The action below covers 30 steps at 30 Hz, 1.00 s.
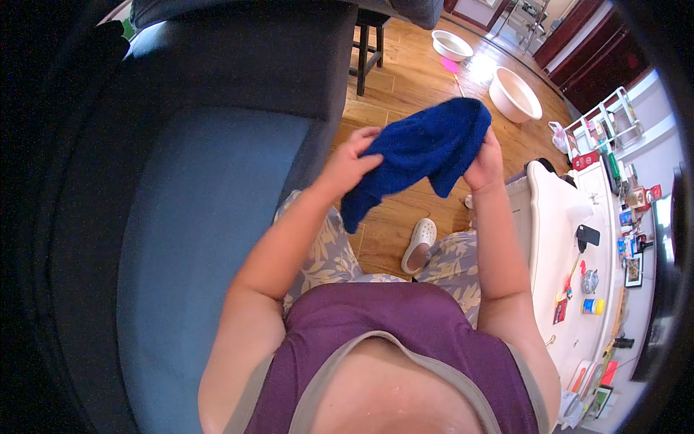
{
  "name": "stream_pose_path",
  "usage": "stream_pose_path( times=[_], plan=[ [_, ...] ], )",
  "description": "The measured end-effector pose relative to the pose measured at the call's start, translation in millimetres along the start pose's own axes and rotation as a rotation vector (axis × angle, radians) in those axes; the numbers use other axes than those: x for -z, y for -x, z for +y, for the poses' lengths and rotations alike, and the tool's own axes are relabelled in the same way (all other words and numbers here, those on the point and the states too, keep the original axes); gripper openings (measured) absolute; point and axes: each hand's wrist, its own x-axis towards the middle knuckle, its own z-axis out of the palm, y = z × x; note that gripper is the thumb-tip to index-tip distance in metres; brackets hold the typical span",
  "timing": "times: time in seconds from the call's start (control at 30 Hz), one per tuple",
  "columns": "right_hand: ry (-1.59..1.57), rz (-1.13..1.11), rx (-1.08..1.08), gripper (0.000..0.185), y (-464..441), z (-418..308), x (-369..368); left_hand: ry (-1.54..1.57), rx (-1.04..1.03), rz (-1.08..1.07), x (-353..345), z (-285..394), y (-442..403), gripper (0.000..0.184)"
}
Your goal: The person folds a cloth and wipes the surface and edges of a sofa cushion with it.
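A dark blue cloth (426, 148) hangs in the air between my two hands, above the wooden floor. Its left end is gripped by my left hand (353, 163), with the fingers and thumb closed on the fabric and a corner drooping below. On the other side my right hand (486, 163) holds the cloth's right edge, its fingers partly hidden behind the fabric. A fold dangles near the right hand.
To the left is a dark sofa with a blue seat (210, 253). A black stool (370, 50) and two basins (515, 94) stand on the floor (376, 101) ahead. A white cabinet (546, 217) with small items runs along the right.
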Motion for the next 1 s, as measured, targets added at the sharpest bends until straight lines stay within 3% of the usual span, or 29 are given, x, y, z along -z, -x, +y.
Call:
stream_pose_path(
  times=[0.03,0.07,0.13,0.2,0.3,0.37,0.43,0.5,0.57,0.6,0.7,0.73,0.83,0.87,0.97,1.0],
  plan=[
    [0.186,0.196,0.01,0.043,0.0,-5.4,11.1,0.193,0.069,0.038,5.4,12.8,2.7,0.037],
    [0.183,0.198,0.004,0.043,4.3,-9.6,23.2,0.414,0.104,0.054,8.7,29.0,6.5,0.028],
    [0.784,0.524,-0.091,0.042,8.2,-10.2,36.5,0.512,0.097,0.062,18.1,36.7,3.4,0.031],
    [0.774,0.393,-0.045,0.048,19.3,6.4,26.0,0.573,0.089,0.103,19.7,43.7,1.8,0.033],
    [0.955,0.09,0.021,0.062,22.6,52.5,-9.5,0.087,-0.116,0.157,9.2,49.9,-1.2,0.034],
    [1.039,-0.165,0.154,0.081,15.7,79.8,-24.3,0.144,-0.147,0.136,3.9,40.6,-11.7,0.028],
    [1.086,-0.249,0.075,0.09,14.3,104.6,-25.7,0.255,-0.167,0.186,2.1,48.0,-10.7,0.026],
    [1.017,-0.241,0.135,0.086,11.3,114.5,-37.7,0.262,-0.1,0.193,8.0,48.8,-4.6,0.03],
    [1.117,-0.102,0.007,0.072,3.4,108.6,-42.4,-0.086,-0.271,0.313,8.5,41.3,1.0,0.039],
    [1.011,-0.094,-0.031,0.058,1.9,109.1,-46.3,-0.198,-0.28,0.345,12.5,36.2,4.5,0.049],
    [1.069,-0.05,0.056,0.045,-7.9,115.3,-50.4,-0.463,-0.133,0.426,14.0,18.2,15.1,0.078],
    [0.901,-0.005,0.085,0.038,-10.9,119.3,-58.7,-0.529,0.022,0.365,17.6,7.2,15.1,0.09],
    [0.729,0.121,0.032,0.033,-30.1,122.9,-86.0,0.137,0.02,0.439,22.7,4.3,30.4,0.073],
    [0.675,0.099,0.051,0.031,-42.1,130.9,-78.0,0.347,-0.071,0.464,22.4,6.7,35.9,0.062],
    [0.903,0.04,0.132,0.033,-44.3,156.3,-108.0,0.326,-0.176,0.614,29.1,-16.0,44.5,0.058],
    [1.156,-0.023,0.186,0.035,-41.3,161.0,-117.6,0.258,-0.162,0.671,32.9,-12.7,48.8,0.056]
  ],
)
